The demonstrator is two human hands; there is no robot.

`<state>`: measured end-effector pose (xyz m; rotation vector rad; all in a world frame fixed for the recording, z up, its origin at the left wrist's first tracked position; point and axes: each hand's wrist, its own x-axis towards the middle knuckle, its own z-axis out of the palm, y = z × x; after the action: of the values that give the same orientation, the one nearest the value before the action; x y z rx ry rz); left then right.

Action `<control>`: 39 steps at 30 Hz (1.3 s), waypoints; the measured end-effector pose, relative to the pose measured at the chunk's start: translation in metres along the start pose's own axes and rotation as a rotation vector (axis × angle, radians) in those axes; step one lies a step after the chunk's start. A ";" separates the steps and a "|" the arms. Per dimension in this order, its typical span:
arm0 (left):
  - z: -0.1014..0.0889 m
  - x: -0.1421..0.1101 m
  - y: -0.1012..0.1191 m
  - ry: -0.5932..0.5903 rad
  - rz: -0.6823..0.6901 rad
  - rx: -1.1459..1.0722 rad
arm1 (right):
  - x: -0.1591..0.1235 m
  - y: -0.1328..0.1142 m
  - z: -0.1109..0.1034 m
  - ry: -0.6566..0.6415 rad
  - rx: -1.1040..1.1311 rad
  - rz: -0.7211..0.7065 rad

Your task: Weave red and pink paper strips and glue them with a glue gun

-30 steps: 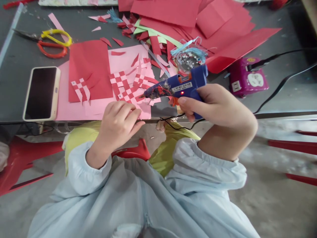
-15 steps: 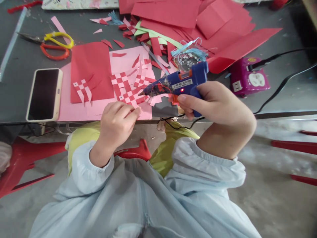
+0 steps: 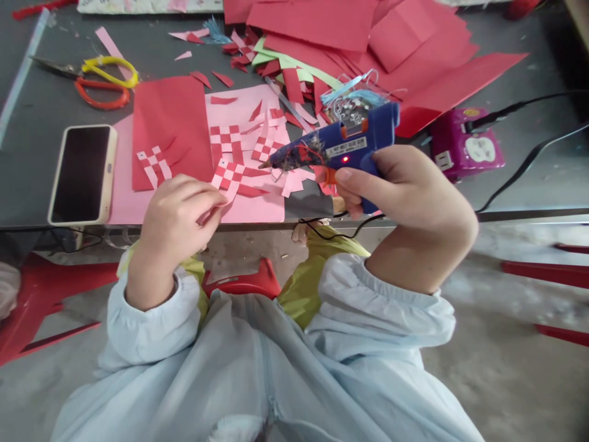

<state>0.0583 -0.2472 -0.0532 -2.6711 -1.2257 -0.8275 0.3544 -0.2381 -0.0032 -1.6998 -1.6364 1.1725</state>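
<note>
My right hand (image 3: pixel 405 190) is closed round the grip of a blue hot glue gun (image 3: pixel 340 146), its red light on and its nozzle pointing left above the paper. My left hand (image 3: pixel 177 215) pinches the corner of a woven red-and-white paper piece (image 3: pixel 232 175) and lifts it off the pink sheet (image 3: pixel 248 202). Another woven piece (image 3: pixel 225 136) lies just behind it, and a third small one (image 3: pixel 154 162) sits on a dark red sheet (image 3: pixel 168 132).
A phone (image 3: pixel 83 175) lies at the left near the table's front edge (image 3: pixel 506 215). Scissors with yellow and orange handles (image 3: pixel 103 80) are at the back left. Red paper sheets (image 3: pixel 391 43) pile at the back. A magenta power socket (image 3: pixel 467 150) with cables stands right.
My left hand has shifted left and lifted the woven piece by its corner. The glue gun has risen slightly and moved a little right.
</note>
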 end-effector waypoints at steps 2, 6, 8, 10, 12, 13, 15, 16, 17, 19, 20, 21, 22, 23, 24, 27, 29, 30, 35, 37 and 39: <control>-0.005 -0.001 -0.002 -0.042 0.016 0.003 | 0.000 0.000 0.000 0.000 -0.004 -0.024; -0.010 -0.001 0.003 -0.080 -0.028 0.020 | 0.001 0.005 0.000 -0.002 -0.018 -0.091; -0.006 0.000 0.007 -0.066 -0.006 0.015 | 0.001 0.007 0.000 -0.009 -0.023 -0.093; 0.001 0.002 0.011 -0.057 0.053 -0.023 | 0.001 0.007 0.000 -0.010 -0.026 -0.092; 0.009 0.003 0.015 -0.069 0.088 -0.062 | 0.001 0.005 -0.001 -0.018 -0.029 -0.093; 0.012 0.003 0.016 -0.085 0.091 -0.065 | 0.000 0.004 -0.001 -0.024 -0.028 -0.091; 0.016 0.004 0.019 -0.129 0.079 -0.039 | -0.001 0.002 -0.001 -0.035 -0.026 -0.076; 0.018 0.003 0.020 -0.143 0.074 -0.020 | -0.001 0.001 -0.001 -0.038 -0.029 -0.066; 0.018 0.003 0.020 -0.154 0.071 -0.004 | -0.001 0.001 -0.001 -0.036 -0.031 -0.061; 0.018 0.002 0.020 -0.144 0.068 0.010 | -0.001 0.002 -0.001 -0.028 -0.034 -0.061; 0.018 0.002 0.020 -0.129 0.068 0.011 | -0.001 0.003 -0.001 -0.025 -0.033 -0.066; 0.018 0.002 0.020 -0.112 0.071 0.008 | -0.001 0.004 -0.001 -0.024 -0.029 -0.073; 0.017 0.002 0.020 -0.097 0.075 0.003 | 0.000 0.004 -0.001 -0.026 -0.026 -0.078; 0.017 0.001 0.020 -0.087 0.074 0.001 | 0.000 0.005 -0.001 -0.032 -0.024 -0.080; 0.017 0.001 0.020 -0.085 0.070 0.001 | 0.000 0.005 -0.002 -0.039 -0.025 -0.081; 0.017 0.000 0.021 -0.111 0.025 0.024 | 0.000 0.005 -0.002 -0.051 -0.031 -0.084; 0.018 -0.001 0.022 -0.130 -0.006 0.044 | 0.000 0.004 -0.002 -0.057 -0.040 -0.081; 0.018 -0.001 0.023 -0.134 -0.016 0.049 | 0.000 0.004 -0.002 -0.059 -0.043 -0.072; 0.021 0.000 0.025 -0.111 -0.066 0.054 | -0.001 0.005 -0.004 -0.082 -0.003 -0.010; 0.022 0.000 0.025 -0.111 -0.077 0.060 | -0.001 0.006 -0.003 -0.105 -0.017 0.001; 0.022 0.000 0.026 -0.118 -0.084 0.053 | 0.001 0.006 -0.001 -0.141 -0.054 0.004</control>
<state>0.0863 -0.2580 -0.0678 -2.6774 -1.3737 -0.6453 0.3586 -0.2381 -0.0076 -1.6874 -1.7631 1.2866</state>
